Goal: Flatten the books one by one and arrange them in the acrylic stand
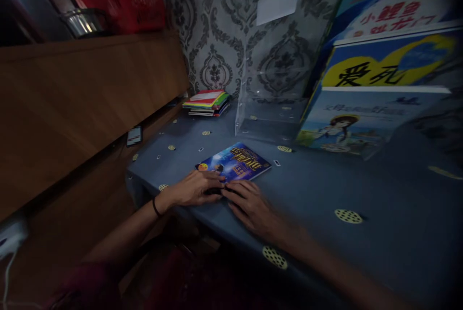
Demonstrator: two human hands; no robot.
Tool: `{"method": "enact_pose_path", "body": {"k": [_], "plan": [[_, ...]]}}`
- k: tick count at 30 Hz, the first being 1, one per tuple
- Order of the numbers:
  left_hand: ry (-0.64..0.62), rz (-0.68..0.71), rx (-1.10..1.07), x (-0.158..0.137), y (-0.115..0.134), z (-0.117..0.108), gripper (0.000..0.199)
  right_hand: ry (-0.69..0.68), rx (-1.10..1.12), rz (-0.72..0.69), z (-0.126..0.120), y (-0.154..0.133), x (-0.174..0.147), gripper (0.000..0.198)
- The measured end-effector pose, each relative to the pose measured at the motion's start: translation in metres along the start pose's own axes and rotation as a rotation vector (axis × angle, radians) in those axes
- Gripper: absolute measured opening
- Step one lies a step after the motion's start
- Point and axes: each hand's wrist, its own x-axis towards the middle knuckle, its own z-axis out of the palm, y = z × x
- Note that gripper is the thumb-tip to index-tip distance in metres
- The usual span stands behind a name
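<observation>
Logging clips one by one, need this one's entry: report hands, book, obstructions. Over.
Left hand and right hand together at near edge of blue book; grip unclear. Book on table, face up. Clear rack behind it, not in the way.

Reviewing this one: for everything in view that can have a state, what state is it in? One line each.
Blue book, closed, flat on the table, cover up
Left hand, fingers bent, at the book's near edge; grip unclear
Right hand, fingers spread, at the same edge
Stacked books, closed, piled flat
Display books, closed, propped up, covers outward
Clear stand, upright
Phone, screen pixelated, content unreadable
</observation>
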Motion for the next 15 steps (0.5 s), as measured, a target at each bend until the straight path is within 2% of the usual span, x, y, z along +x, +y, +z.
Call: {"method": "enact_pose_path", "body": {"k": [4,8,15], "plan": [[0.009,-0.010,0.003,-0.001,-0.002,0.003,0.037,0.017,0.007,-0.016,0.000,0.003,-0.002,0.034],[-0.014,0.013,-0.015,0.002,0.000,-0.004,0.035,-0.005,0.057,0.015,0.003,0.008,-0.004,0.037],[-0.058,-0.008,-0.059,0.008,-0.003,-0.011,0.038,0.005,0.134,0.045,0.004,0.023,-0.006,0.032]]}}
